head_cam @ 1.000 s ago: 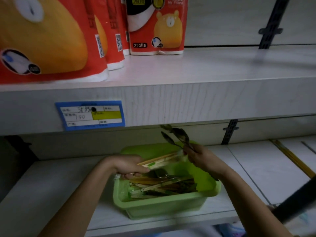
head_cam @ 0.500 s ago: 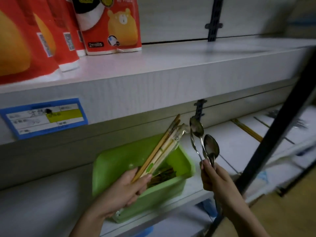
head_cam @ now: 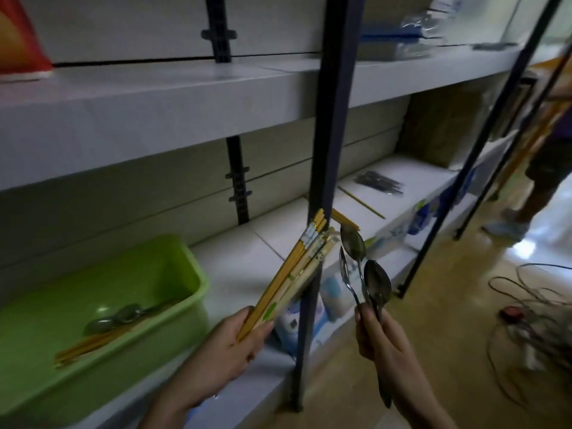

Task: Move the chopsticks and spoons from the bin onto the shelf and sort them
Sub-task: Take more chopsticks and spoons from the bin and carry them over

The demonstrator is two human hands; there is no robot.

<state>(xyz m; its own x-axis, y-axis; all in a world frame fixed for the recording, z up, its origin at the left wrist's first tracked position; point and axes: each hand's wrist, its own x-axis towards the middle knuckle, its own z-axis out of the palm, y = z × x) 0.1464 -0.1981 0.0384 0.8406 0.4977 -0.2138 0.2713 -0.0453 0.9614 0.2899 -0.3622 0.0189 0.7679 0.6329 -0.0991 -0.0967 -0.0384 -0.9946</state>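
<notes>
My left hand (head_cam: pixel 229 345) grips a bundle of wooden chopsticks (head_cam: pixel 297 267) that points up and to the right. Just right of it, my right hand (head_cam: pixel 380 339) holds three metal spoons (head_cam: pixel 362 267) by their handles, bowls up. The green bin (head_cam: pixel 185 258) stands on the lower shelf (head_cam: pixel 247 252) at the left, with spoons (head_cam: pixel 117 317) and chopsticks (head_cam: pixel 93 345) still inside. Farther right on the same shelf lie a dark pile of cutlery (head_cam: pixel 379 183) and single chopsticks (head_cam: pixel 362 201).
A dark upright post (head_cam: pixel 328 150) stands in front of the shelf, right behind the chopstick bundle. A second slanted post (head_cam: pixel 483 131) is at the right. Packaged goods (head_cam: pixel 312 308) sit on the shelf below. Cables (head_cam: pixel 532 317) lie on the floor, where a person's legs (head_cam: pixel 538 168) stand.
The view has swung to the right along the shelf. Both hands have come away from the bin, carrying the chopsticks and spoons rightward toward the post.
</notes>
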